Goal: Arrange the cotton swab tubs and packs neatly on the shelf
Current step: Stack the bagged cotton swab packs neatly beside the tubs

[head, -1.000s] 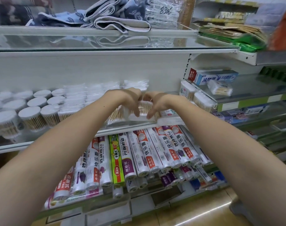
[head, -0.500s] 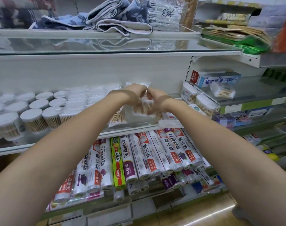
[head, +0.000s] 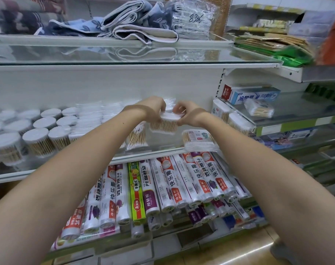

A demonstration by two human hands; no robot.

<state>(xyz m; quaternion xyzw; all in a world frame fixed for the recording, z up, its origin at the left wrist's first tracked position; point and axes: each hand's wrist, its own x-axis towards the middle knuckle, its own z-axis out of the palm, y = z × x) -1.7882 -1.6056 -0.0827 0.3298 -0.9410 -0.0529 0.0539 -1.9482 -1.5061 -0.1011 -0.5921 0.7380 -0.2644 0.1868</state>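
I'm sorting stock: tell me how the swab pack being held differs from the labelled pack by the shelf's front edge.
The held swab pack is lifted, gripped by the left hand and right hand; the labelled pack lies flat, untouched. The held one shows no printed label. Both hold wooden-stick swabs.

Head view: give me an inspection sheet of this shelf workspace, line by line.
Surface: glass shelf with a white front rail, stocked across its width.
Job's things: held swab pack raised above the shelf; round swab tubs in rows at left; flat swab pack at the shelf's front edge, right; loose swab bundle standing just left of the held pack.
Clutter: nothing seen.
Grippers: left hand and right hand both grip the held swab pack from either side.
Cables: nothing seen.
Surroundings: folded towels on the shelf above; plastic wrap rolls below; toothpaste box on the right bay.
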